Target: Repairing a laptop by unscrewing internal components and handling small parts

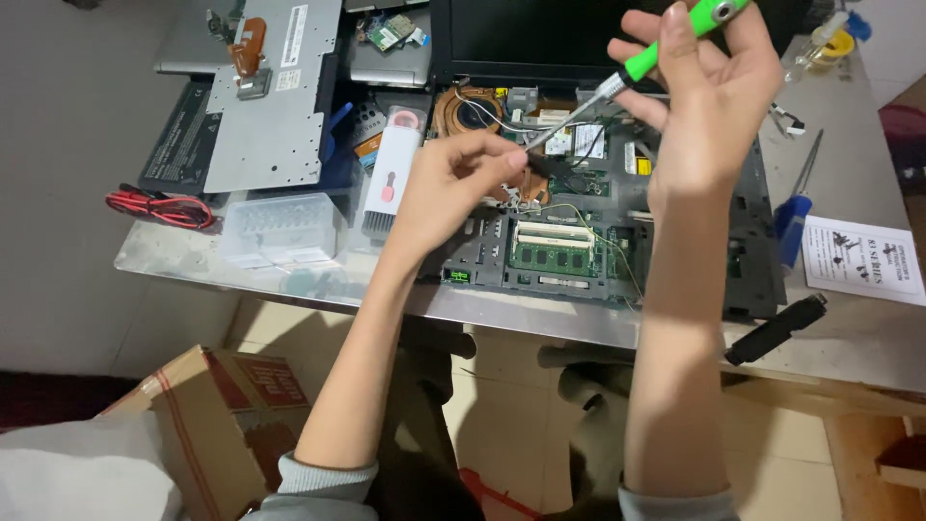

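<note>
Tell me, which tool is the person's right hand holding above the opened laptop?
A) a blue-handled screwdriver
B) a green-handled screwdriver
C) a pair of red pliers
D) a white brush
B: the right hand grips a green-handled screwdriver, its metal shaft slanting down to the left hand over the opened laptop; the blue-handled screwdriver lies untouched on the table.

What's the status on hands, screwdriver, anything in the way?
Right hand shut on green screwdriver. Left hand pinches its tip above opened laptop. Loose wires lie around the spot.
</note>
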